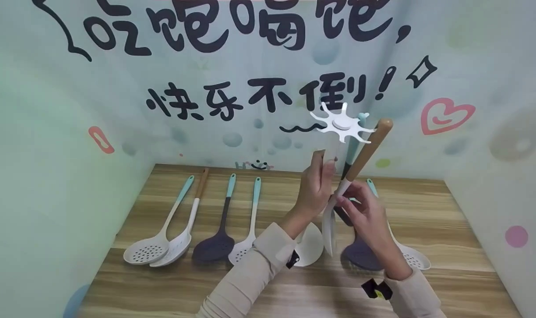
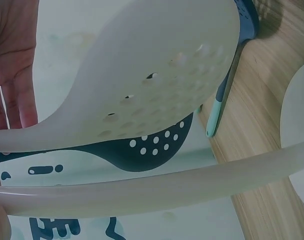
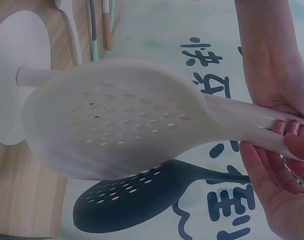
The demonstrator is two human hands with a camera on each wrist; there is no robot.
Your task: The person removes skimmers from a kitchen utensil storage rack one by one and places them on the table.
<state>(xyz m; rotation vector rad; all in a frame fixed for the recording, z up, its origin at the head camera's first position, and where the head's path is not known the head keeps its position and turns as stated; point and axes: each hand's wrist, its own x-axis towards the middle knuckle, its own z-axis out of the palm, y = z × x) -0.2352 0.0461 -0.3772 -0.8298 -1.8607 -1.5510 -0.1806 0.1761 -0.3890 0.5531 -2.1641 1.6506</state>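
Note:
My left hand [image 1: 313, 193] grips the pole of a white utensil stand [image 1: 342, 124], with star-shaped hooks on top and a round base [image 1: 311, 249] below. My right hand [image 1: 366, 214] pinches the neck of a white skimmer [image 3: 122, 120], whose wooden handle [image 1: 369, 148] points up and tilts right. The handle's upper end is right beside a hook tip. Behind it, a dark skimmer [image 3: 129, 197] with a mint handle [image 1: 353, 148] hangs upright from the stand, partly hidden by the right hand. The pole [image 2: 142, 192] also crosses the left wrist view.
Several skimmers lie on the wooden table [image 1: 285, 304]. At left are a white one [image 1: 145, 251], a wooden-handled white one [image 1: 174, 248], a dark one [image 1: 214, 247] and another white one [image 1: 242, 251]. Right are a dark one [image 1: 360, 255] and a white one [image 1: 416, 258]. A printed backdrop stands behind.

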